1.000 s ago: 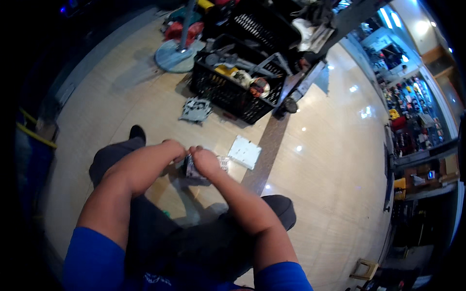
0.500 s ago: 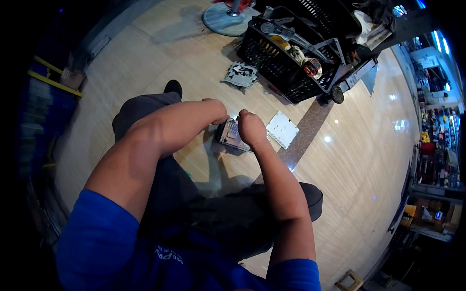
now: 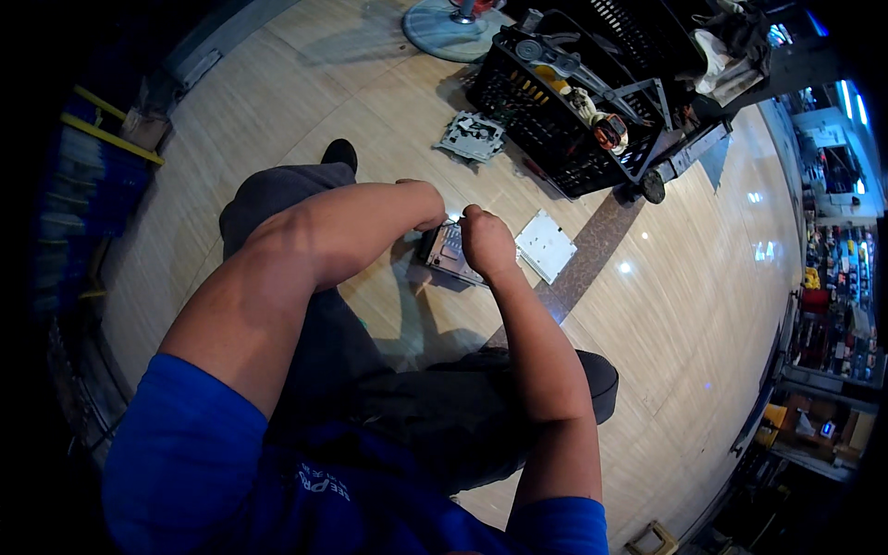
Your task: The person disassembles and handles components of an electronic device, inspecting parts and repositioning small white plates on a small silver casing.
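Floor (image 3: 694, 324): glossy cream tile, faint streaky grain, light glare, one dark mottled strip (image 3: 597, 231) running past the right of the right hand (image 3: 487, 240). Box-shaped metal unit (image 3: 450, 257), slotted light metal top, dark side wall: sits just to the left of and partly under the right hand, on the body side of the left hand (image 3: 424, 203). White flat plate (image 3: 548, 245), roughly square with small holes, lies just right of the right hand. Ragged grey metal piece (image 3: 472, 139) with cutouts ahead of both hands. Black perforated plastic crate (image 3: 536, 139), loaded with metal parts, ahead and right of the right hand. Round pedestal base (image 3: 439, 32) farther ahead.

Hands: both curled, close together, not spread. Right one bunched at the unit's top, fingertips toward the left hand. Left one bent in at the unit's far left corner. Can't tell what either grips; something thin and dark shows between them, too small to ID.

Left fingertips hidden behind the hand itself. Right hand covers part of the unit. Pedestal cut off at top edge. Shelves (image 3: 837, 287) far right of the hands: contents too small to make out.
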A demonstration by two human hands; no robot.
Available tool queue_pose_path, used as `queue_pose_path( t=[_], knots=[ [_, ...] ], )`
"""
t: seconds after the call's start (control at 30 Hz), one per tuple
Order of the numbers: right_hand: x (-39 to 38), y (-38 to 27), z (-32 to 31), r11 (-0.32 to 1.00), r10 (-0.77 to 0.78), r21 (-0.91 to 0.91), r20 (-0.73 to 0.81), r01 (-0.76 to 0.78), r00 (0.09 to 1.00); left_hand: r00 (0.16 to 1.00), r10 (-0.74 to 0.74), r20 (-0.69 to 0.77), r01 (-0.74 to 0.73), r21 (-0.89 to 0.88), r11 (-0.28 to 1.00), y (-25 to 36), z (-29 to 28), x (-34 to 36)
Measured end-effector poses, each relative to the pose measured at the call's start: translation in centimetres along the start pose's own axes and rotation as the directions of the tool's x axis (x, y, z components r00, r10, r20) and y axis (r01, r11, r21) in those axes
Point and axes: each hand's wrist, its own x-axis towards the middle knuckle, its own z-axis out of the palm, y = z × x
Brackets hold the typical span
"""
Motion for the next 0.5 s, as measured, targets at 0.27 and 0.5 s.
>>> queue_pose_path(
  t=[0.27,0.5],
  knots=[
    [-0.2,0.1,0.0,0.999,-0.028,-0.036,0.006,0.029,1.0,0.996,0.002,0.091,-0.007,0.06,0.998,0.4,-1.0,-1.7],
    [-0.2,-0.4,0.1,0.993,-0.08,-0.079,0.054,0.084,0.995,0.997,-0.031,0.076,0.028,0.037,0.999,0.1,-0.5,-0.5]
  ],
)
